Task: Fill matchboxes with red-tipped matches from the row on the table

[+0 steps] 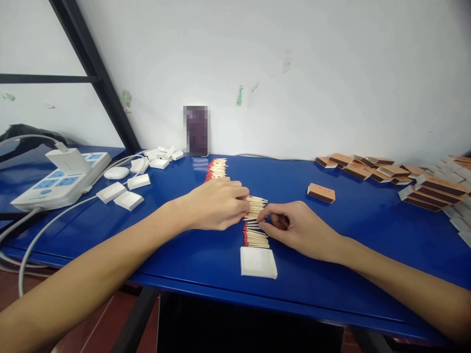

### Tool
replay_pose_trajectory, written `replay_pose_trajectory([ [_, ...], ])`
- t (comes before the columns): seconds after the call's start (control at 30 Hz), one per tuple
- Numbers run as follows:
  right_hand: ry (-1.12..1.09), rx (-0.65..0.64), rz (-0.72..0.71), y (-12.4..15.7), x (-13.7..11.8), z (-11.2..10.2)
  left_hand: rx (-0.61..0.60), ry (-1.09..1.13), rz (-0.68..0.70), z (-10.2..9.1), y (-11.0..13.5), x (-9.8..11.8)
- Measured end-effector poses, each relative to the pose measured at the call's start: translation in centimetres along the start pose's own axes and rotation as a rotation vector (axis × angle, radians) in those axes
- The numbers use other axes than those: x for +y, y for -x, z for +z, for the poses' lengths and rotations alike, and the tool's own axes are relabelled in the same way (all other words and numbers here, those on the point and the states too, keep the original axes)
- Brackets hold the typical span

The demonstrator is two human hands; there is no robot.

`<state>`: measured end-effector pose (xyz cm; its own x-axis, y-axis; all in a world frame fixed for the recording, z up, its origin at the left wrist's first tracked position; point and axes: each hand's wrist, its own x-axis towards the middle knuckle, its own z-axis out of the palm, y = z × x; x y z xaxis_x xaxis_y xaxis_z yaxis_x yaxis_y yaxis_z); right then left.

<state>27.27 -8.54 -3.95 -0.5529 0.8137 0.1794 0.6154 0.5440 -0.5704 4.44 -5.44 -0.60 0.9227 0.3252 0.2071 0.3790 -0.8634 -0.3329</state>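
Note:
Red-headed matches (256,237) lie in a row on the blue table, their heads toward the left and their bare ends toward the right. My left hand (221,203) is curled over the head side of the row, its fingertips at the matches and partly hidden. On the other side, my right hand (300,226) has its thumb and forefinger pinched at the bare stick ends. Just below the row sits a white matchbox tray (258,262). Farther back, another heap of matches (217,169) shows behind my left hand.
One orange-and-brown matchbox (321,192) lies right of my hands. More matchboxes (368,166) are piled along the wall and stacked at far right. White trays (128,200), cables and a power strip (62,181) occupy the left. A blurred phone-like object (196,131) leans on the wall.

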Motion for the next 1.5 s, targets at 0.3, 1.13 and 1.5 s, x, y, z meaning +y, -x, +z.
replay_pose_trajectory([
  [0.3,0.057,0.021,-0.037,-0.2,0.16,0.1,-0.038,0.124,0.009,-0.07,-0.11,0.76],
  [1.13,0.12,0.081,-0.142,0.0,0.6,0.42,-0.076,0.24,-0.014,0.34,-0.07,0.71],
  [1.5,0.133,0.089,-0.17,0.13,0.61,0.53,-0.074,0.21,-0.016,0.43,-0.12,0.7],
])
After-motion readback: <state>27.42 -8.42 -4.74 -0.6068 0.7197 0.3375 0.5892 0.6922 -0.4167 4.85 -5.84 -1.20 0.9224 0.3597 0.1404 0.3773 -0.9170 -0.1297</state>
